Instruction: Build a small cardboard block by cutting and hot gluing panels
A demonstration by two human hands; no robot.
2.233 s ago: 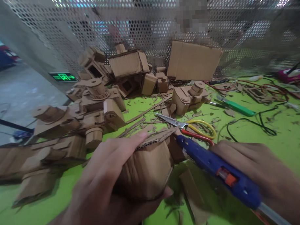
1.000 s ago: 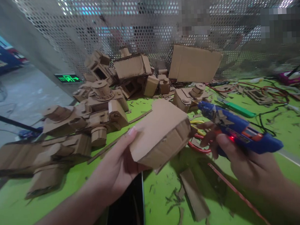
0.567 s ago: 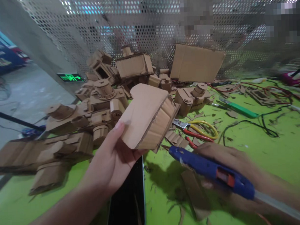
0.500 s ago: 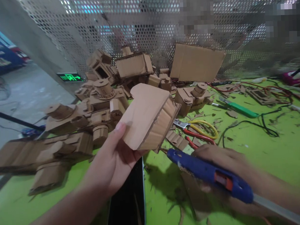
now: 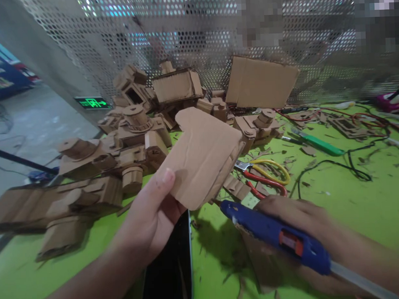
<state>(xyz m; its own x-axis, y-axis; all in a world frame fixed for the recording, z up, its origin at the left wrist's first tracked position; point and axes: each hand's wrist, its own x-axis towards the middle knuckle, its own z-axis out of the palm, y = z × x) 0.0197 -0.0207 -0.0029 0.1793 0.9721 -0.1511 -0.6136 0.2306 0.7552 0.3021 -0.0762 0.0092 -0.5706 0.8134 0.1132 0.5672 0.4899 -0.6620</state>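
Observation:
My left hand [image 5: 155, 207] grips a cardboard piece [image 5: 203, 158] by its lower left edge, thumb on the flat face. The piece is tilted, has a rounded notch at its upper left and hides most of its own far side. My right hand [image 5: 296, 220], slightly blurred, is wrapped round a blue glue gun [image 5: 274, 234] with a glue stick sticking out of its back end. The nozzle points left and is at the piece's lower right corner; I cannot tell whether it touches. Scissors [image 5: 262, 178] with yellow and red handles lie just beyond the gun.
Several cardboard camera models [image 5: 133, 138] crowd the left and back of the green table [image 5: 345, 201]. A cardboard panel [image 5: 262, 82] leans on the perforated metal screen [image 5: 195, 40]. A green-handled cutter [image 5: 322, 145], cables and scraps lie right. A dark flat device [image 5: 167, 268] is below my left hand.
My left hand has turned the cardboard piece so its flat face shows more and its ribbed edge is mostly out of sight. The glue gun has shifted slightly left.

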